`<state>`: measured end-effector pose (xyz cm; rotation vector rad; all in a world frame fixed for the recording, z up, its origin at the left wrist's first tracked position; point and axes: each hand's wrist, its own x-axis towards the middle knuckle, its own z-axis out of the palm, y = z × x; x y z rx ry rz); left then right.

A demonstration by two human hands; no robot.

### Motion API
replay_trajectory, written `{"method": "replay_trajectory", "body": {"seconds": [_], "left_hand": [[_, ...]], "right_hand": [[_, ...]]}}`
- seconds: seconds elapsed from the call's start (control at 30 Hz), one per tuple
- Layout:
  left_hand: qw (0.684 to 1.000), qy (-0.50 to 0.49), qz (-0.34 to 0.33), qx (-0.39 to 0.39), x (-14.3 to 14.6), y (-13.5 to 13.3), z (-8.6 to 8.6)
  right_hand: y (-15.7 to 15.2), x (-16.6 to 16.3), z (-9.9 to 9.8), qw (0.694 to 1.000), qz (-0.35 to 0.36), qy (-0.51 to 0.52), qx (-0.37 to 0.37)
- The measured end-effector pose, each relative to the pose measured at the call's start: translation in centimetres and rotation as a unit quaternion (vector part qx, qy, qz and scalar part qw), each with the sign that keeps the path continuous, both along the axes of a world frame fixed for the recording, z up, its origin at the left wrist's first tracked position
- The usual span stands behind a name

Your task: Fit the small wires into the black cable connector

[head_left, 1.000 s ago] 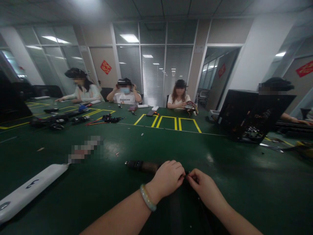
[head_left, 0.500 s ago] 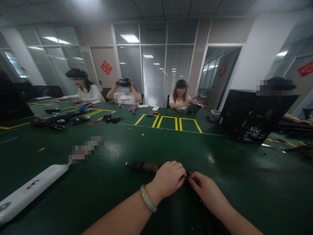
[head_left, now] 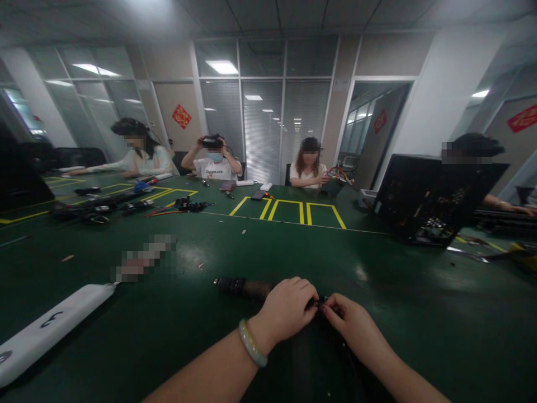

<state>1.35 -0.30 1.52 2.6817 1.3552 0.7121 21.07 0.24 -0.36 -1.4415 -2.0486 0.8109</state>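
Observation:
My left hand (head_left: 288,307), with a pale bracelet at the wrist, is closed in a pinch at the near middle of the green table (head_left: 210,336). My right hand (head_left: 351,326) meets it fingertip to fingertip, also pinched. Between the fingertips is a small dark part that I cannot make out. A dark cylindrical object (head_left: 243,288) lies on the table just behind my left hand, partly hidden by it. A dark flat thing (head_left: 310,364) lies under both hands.
A white bar marked with a number (head_left: 50,327) lies at the near left. Dark cable bundles (head_left: 104,207) lie at the far left. Yellow taped boxes (head_left: 289,210) mark the far table. An open black computer case (head_left: 432,196) stands at right. Several other people sit around the table.
My hands stay almost still, pinched together, with the right hand shifting slightly. The person across the table has raised a headset with both hands.

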Motion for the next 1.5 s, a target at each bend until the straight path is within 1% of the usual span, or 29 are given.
{"method": "replay_trajectory", "body": {"seconds": [0.1,0.33,0.53,0.73,0.93,1.13,1.33,1.5], "left_hand": [[1.000,0.002,0.003,-0.002,0.03,0.04,-0.08],[1.000,0.014,-0.015,0.005,0.01,-0.05,0.19],[1.000,0.001,0.004,-0.011,-0.01,-0.13,0.27],[1.000,0.011,-0.018,-0.005,0.02,-0.09,0.27],[1.000,-0.008,0.000,-0.001,0.06,-0.04,0.07],[1.000,-0.005,-0.025,-0.001,-0.04,0.00,0.17],[1.000,-0.007,0.003,-0.009,0.02,-0.03,0.08],[1.000,0.002,-0.022,-0.004,0.00,-0.07,0.30]], "right_hand": [[0.13,0.05,0.02,1.000,0.004,-0.002,-0.001],[0.26,0.26,-0.05,1.000,0.014,0.002,0.005],[0.13,0.33,0.00,1.000,0.015,-0.002,-0.003],[0.38,0.34,-0.22,1.000,0.020,0.000,-0.001],[0.54,0.42,-0.27,1.000,0.019,-0.006,-0.007],[0.29,0.43,-0.17,1.000,0.018,-0.009,-0.007],[0.19,0.35,0.03,1.000,0.016,-0.016,-0.007],[0.17,0.36,-0.11,1.000,0.015,-0.015,-0.004]]}}
